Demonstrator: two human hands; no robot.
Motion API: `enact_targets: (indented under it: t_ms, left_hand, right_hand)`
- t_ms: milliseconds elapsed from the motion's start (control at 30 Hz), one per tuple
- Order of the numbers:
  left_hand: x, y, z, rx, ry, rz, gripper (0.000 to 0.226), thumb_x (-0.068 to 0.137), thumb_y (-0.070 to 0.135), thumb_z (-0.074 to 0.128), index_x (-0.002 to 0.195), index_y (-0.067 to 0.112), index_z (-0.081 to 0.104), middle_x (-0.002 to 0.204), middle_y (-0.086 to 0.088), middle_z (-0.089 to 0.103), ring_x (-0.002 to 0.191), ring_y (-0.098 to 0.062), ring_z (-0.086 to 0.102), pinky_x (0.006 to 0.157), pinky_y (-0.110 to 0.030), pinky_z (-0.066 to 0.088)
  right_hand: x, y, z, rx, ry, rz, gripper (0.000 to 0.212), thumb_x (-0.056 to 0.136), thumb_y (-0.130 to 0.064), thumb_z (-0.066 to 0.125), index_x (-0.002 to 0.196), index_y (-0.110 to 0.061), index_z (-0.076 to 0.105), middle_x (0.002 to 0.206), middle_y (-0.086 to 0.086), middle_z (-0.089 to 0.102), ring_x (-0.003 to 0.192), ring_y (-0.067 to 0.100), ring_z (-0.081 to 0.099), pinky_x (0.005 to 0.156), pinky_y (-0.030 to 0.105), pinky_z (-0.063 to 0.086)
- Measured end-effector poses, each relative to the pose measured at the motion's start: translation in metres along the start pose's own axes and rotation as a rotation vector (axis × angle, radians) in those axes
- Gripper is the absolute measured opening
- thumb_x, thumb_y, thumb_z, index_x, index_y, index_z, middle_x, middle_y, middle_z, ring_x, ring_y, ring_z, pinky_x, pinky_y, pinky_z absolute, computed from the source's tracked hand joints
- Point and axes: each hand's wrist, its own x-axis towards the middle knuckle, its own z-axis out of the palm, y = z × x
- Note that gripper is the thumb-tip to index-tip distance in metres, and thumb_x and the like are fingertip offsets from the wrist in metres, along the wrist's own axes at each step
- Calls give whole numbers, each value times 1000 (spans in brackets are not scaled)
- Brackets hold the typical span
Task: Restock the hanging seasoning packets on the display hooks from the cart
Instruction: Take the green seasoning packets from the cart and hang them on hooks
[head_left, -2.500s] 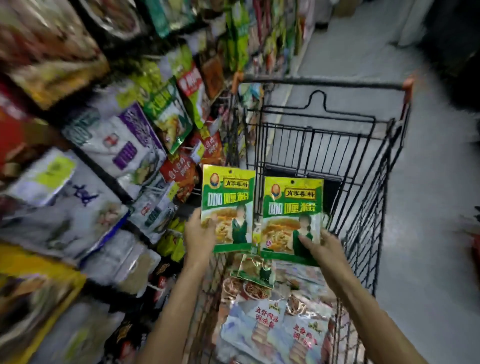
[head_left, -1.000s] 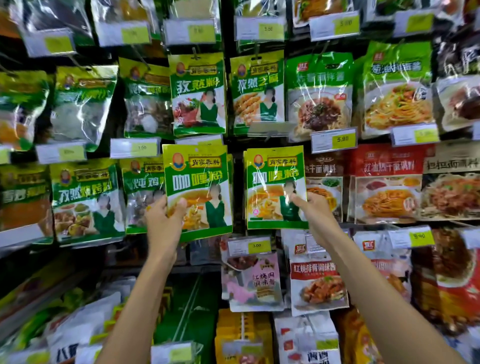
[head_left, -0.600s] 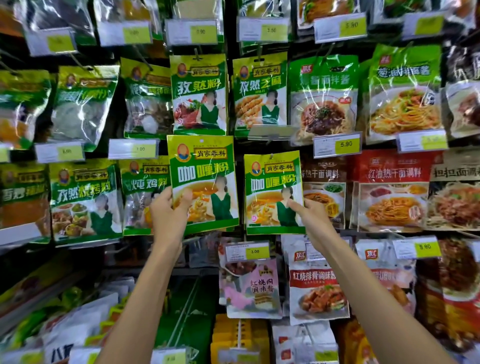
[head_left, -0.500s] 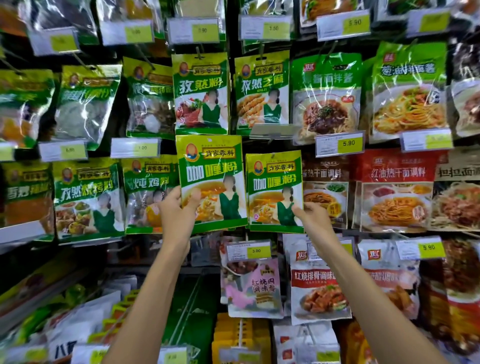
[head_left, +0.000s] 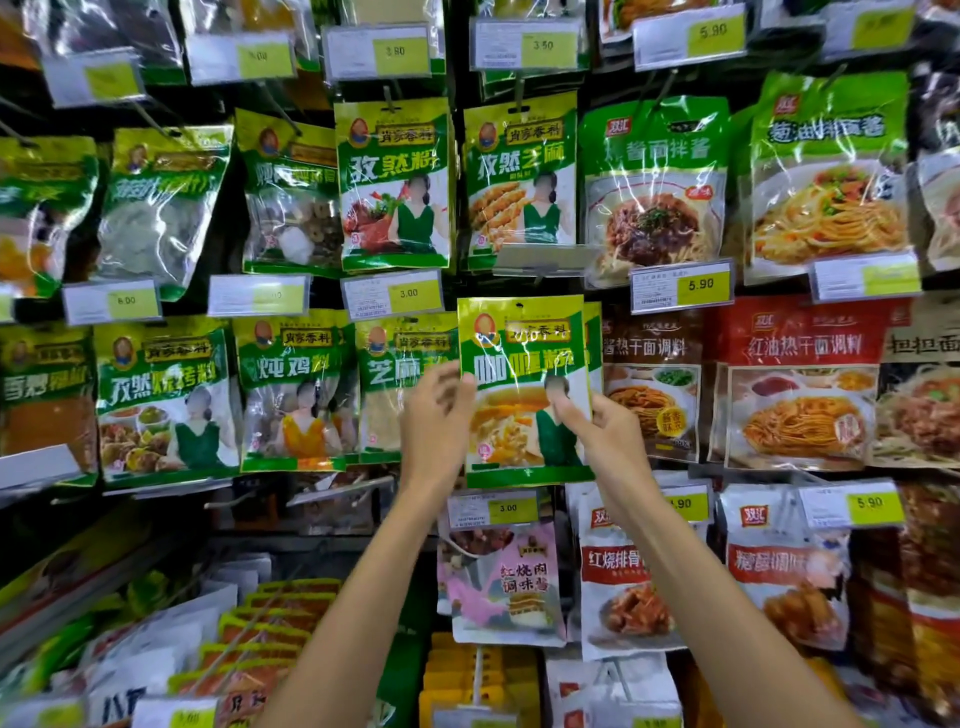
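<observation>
Centre of the display: A green curry packet (head_left: 524, 395) is held up in the middle row of a crowded wall of hanging packets. It sits between a sesame packet (head_left: 397, 384) on its left and a brown noodle-sauce packet (head_left: 652, 384) on its right.
Just behind: A sliver of a second green packet (head_left: 594, 338) shows past the curry packet's right edge.
Overhead: A cumin packet (head_left: 395, 182) hangs in the row above, and a clear tag holder (head_left: 543, 260) juts out just over the curry packet's top.
Beneath: A 3.00 price tag (head_left: 493, 508) and a pink packet (head_left: 501, 582) hang directly below.
In the way: The left hand (head_left: 436, 415) covers part of the sesame packet's front. The right forearm crosses a red-and-white packet (head_left: 613, 566). Whether the curry packet's punched hole sits on a hook cannot be told.
Left hand: Raised and motion-blurred, with its grip closed lightly on the packet's left edge and the thumb tip on the front.
Right hand: The right hand (head_left: 605, 441) is raised. Its thumb presses the printed front low on the right side and its fingers are hidden behind, a pinching grip.
Display: A dark rack (head_left: 462, 208) carries rows of glossy packets, with yellow-and-white price tags under each row.
Room: A shop aisle, with a lower shelf (head_left: 67, 603) at bottom left carrying stacked packs.
</observation>
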Motion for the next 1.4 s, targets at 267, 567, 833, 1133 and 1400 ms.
enact_targets:
  t_ms: [267, 567, 833, 1133, 1400]
  left_hand:
    - [81, 15, -28, 712, 341, 676, 39, 99, 18, 41, 135, 3, 46, 136, -15, 49, 128, -28, 43, 111, -35, 27]
    - [107, -10, -29, 871, 305, 786, 40, 100, 23, 42, 132, -1, 47, 133, -18, 52, 125, -32, 47, 113, -43, 26]
    - [106, -16, -32, 806, 293, 849, 39, 99, 20, 43, 130, -2, 47, 129, -19, 54, 123, -33, 49, 115, -42, 23]
    - [109, -18, -35, 808, 286, 875, 38, 99, 20, 43, 130, -1, 49, 131, -17, 54, 125, -31, 48, 116, -41, 23]
    - [108, -16, -37, 810, 281, 878, 38, 98, 21, 43, 129, 0, 50, 130, -17, 54, 123, -31, 49, 115, -42, 25]
  right_hand:
    - [11, 3, -21, -4, 31, 30, 52, 83, -48, 65, 95, 2, 66, 86, 22, 66, 79, 30, 63, 77, 44, 49]
    - [28, 1, -20, 41, -12, 96, 18, 89, -31, 65, 91, -14, 70, 91, -1, 71, 87, 5, 63, 90, 32, 48]
    - [29, 11, -15, 16, 34, 153, 39, 89, -23, 64, 107, 11, 60, 123, 31, 53, 119, 40, 47, 105, 58, 31]
    - [40, 7, -11, -15, 96, 165, 26, 88, -16, 62, 85, 10, 58, 119, 33, 54, 110, 39, 50, 101, 57, 35]
    - [43, 11, -6, -59, 120, 173, 33, 86, -16, 65, 60, -9, 47, 64, 12, 46, 66, 24, 40, 60, 33, 33]
